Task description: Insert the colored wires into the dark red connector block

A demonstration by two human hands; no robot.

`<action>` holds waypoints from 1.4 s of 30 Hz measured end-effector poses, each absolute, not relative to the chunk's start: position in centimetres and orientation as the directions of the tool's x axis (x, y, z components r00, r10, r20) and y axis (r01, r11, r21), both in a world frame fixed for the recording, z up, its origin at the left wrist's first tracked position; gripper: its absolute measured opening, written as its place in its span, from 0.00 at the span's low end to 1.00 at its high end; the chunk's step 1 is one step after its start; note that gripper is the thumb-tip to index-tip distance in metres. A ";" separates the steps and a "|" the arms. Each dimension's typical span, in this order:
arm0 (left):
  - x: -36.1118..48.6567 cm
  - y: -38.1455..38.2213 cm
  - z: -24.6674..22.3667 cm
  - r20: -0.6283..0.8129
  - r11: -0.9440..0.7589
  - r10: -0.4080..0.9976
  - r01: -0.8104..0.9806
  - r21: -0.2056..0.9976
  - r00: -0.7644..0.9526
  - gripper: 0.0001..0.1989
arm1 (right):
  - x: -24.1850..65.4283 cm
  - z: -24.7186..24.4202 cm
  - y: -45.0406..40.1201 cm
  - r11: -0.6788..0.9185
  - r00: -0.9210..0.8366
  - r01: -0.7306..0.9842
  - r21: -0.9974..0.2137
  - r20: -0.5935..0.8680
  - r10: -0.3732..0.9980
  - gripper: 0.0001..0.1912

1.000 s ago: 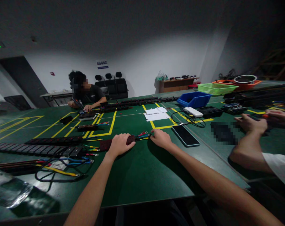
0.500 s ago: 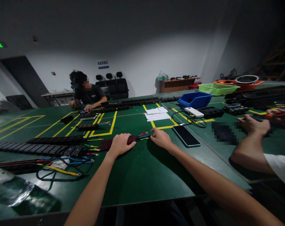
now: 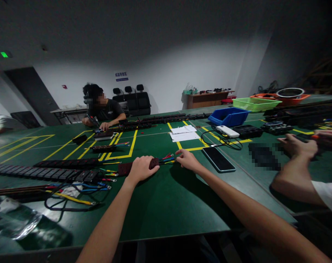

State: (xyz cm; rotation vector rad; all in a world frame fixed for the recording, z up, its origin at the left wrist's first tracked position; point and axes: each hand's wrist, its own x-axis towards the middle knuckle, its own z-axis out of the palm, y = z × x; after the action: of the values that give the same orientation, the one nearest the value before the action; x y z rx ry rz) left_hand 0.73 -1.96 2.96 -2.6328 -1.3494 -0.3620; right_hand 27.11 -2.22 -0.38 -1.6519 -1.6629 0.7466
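My left hand (image 3: 141,168) is wrapped over a dark red-brown block with small openings (image 3: 123,169), pressing it against the green table. From the block's right end come several coloured wires (image 3: 166,159) with ring terminals. My right hand (image 3: 188,160) has its fingers curled at the tip of the lowest, yellowish wire; the fingertips partly hide the contact. Long black segmented strips (image 3: 48,171) lie left of the block, their wires reaching toward it. Just right of my right hand rests a phone (image 3: 218,159).
A clear plastic bottle (image 3: 16,223) lies at the near left. White papers (image 3: 184,136), a white power bank (image 3: 227,131) with a black cable, and a blue bin (image 3: 228,117) are farther back. One co-worker's hands (image 3: 300,146) are at right; another person (image 3: 108,111) sits across.
The view has shifted slightly. My right hand's index finger looks a little more raised, still by the wire ends. My left hand stays on the block.
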 end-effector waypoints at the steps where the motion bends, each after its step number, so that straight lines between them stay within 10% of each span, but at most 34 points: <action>1: 0.7 -2.0 3.0 0.284 -0.580 0.775 0.814 -0.034 0.564 0.23 | 27.2 -0.6 -2.0 0.049 0.016 0.599 -0.799 0.074 0.997 0.18; 30: 0.8 -2.0 3.0 0.280 -0.580 0.780 0.815 -0.016 0.560 0.24 | 27.5 0.7 -3.0 0.316 -0.236 0.878 -0.359 0.249 0.939 0.09; 42: 0.7 -1.9 2.9 0.293 -0.587 0.769 0.809 -0.029 0.568 0.23 | 28.0 -0.7 -1.8 0.306 -0.179 0.727 -0.615 0.260 0.949 0.06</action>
State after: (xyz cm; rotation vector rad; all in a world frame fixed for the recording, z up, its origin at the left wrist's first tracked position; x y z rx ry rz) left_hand 0.67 -1.85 2.89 -2.6379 -1.3379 -0.3747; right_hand 27.97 -1.78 -0.68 -1.4827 -1.9727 0.4744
